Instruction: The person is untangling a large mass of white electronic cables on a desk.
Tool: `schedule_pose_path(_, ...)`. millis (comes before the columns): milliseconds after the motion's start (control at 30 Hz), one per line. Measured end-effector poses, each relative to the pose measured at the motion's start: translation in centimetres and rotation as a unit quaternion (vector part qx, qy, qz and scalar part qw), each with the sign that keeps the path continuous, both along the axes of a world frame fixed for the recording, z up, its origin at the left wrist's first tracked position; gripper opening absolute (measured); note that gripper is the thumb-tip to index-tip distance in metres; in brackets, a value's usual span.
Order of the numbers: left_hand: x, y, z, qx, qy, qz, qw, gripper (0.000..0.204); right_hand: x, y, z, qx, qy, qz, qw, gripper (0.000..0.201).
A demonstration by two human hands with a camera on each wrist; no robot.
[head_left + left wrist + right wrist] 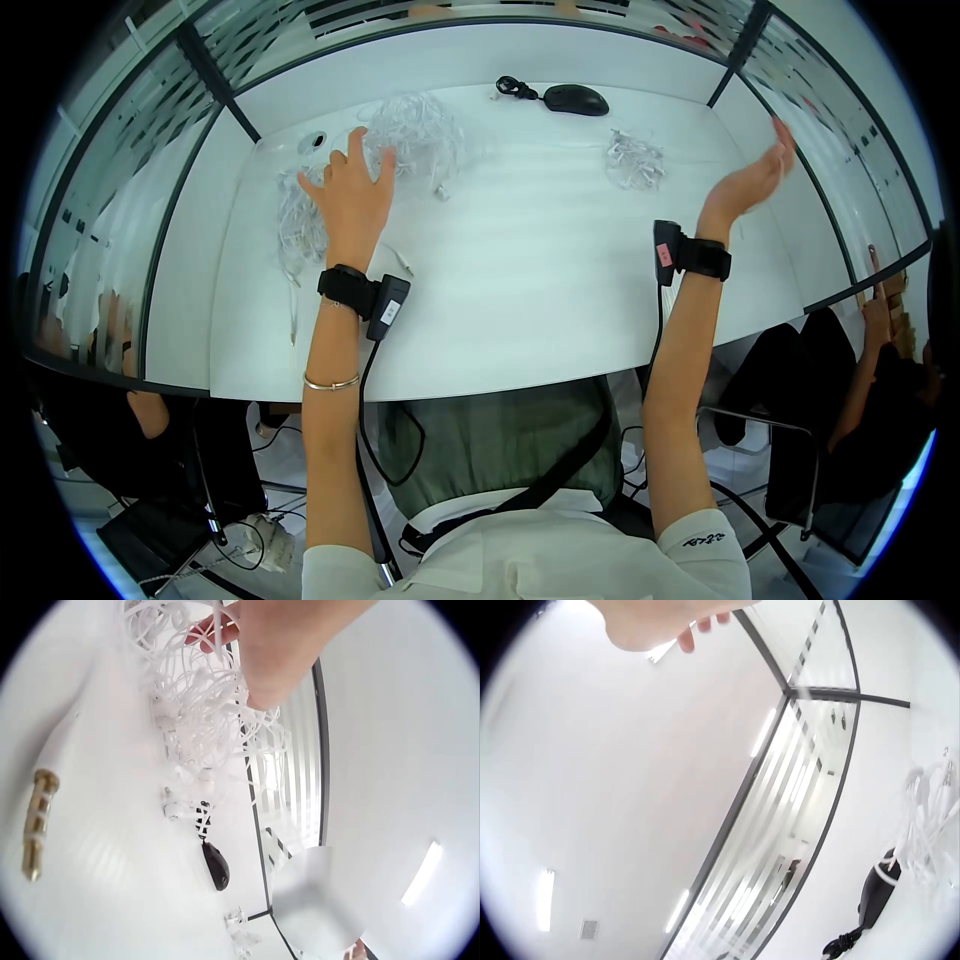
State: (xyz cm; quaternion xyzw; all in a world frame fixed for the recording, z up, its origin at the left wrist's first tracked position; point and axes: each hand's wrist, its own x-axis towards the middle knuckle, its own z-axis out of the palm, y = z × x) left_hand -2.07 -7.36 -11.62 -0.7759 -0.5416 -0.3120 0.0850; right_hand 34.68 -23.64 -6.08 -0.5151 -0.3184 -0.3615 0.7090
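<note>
Three partition panels point(480, 60) are bounding the white desk point(530, 290). White cables point(415, 135) are lying tangled between 9 and 11 o'clock; in the left-wrist view, one gold plug point(39, 821) is pointing to 6, its long axis running 12-to-6. The left hand point(352, 197) is overlapping them, fingers apart; the right hand point(752, 180) is hovering between 2 and 3, fingers close together.

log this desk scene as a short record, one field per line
left hand: spread, between the left earphone pile and the larger earphone pile, contact unclear
right hand: raised by the right partition, nothing visibly held
small earphone pile: right side of the white desk
wired mouse: black, rear of desk, cable bundled
audio plug: gold, close up in left wrist view
</note>
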Motion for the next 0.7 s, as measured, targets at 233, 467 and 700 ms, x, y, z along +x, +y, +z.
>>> schedule_pose_path(233, 0.5, 0.1, -1.4, 0.029, 0.058, -0.012, 0.998, 0.054, -8.3, 4.6, -1.8, -0.313, -0.034, 0.329, 0.890, 0.029)
schedule_pose_path(467, 0.6, 0.1, -1.7, 0.033, 0.067, -0.015, 0.997, 0.053, -14.7, 6.9, -3.2, -0.549, -0.090, 0.365, 0.747, 0.018)
schedule_pose_path(700, 0.8, 0.1, -1.8, 0.016, 0.032, -0.008, 0.999, 0.055, -17.4, 6.6, -2.5, -0.587, -0.158, 0.444, 0.659, 0.021)
